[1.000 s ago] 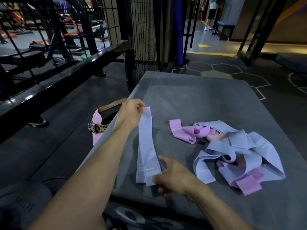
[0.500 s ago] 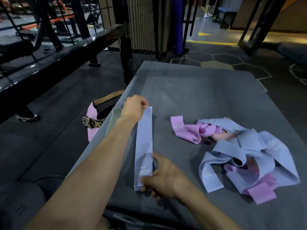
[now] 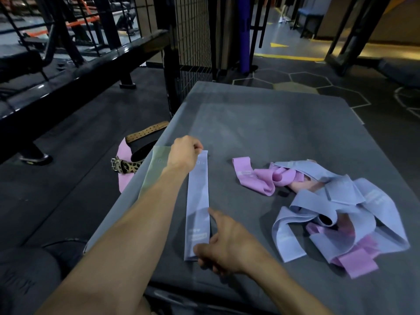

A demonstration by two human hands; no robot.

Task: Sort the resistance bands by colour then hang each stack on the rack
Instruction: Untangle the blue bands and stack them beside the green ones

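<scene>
while your left hand (image 3: 185,153) pinches far end of lavender band (image 3: 197,201) near mat's (image 3: 261,123) left edge, your right hand (image 3: 223,244) grips near end.

I am looking at a pale lavender band (image 3: 197,201) on the dark grey tabletop (image 3: 261,123), a translucent pale green band (image 3: 152,171) beside it, and a pile mixing lavender bands (image 3: 354,214) with pink bands (image 3: 254,178). On the black floor (image 3: 68,178) a leopard-print belt (image 3: 127,165) is lying against something pink.

No legible text anywhere.
</scene>
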